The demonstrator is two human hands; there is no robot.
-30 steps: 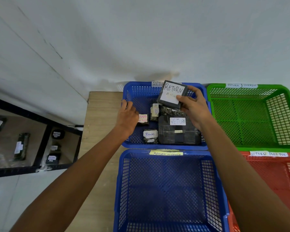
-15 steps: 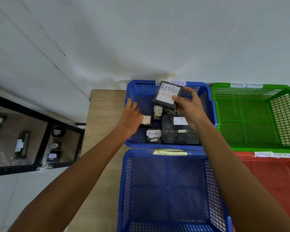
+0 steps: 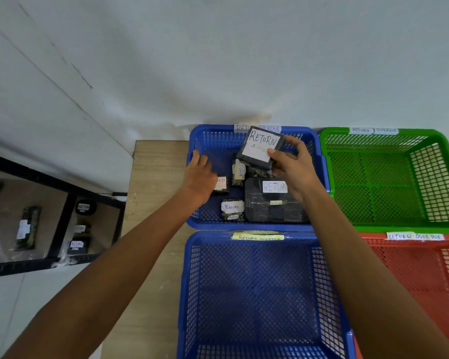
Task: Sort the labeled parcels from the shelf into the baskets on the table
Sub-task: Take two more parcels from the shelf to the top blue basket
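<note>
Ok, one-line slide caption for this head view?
Right hand holds a RETURN parcel over the far blue basket; left hand open inside it.

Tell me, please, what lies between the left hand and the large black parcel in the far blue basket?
The head view shows three parcels between the left hand and large black parcel: a pink-lettered parcel, a TURN parcel, a Return parcel.

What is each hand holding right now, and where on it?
Right hand pinches the RETURN parcel by its right edge; left hand holds nothing.
</note>
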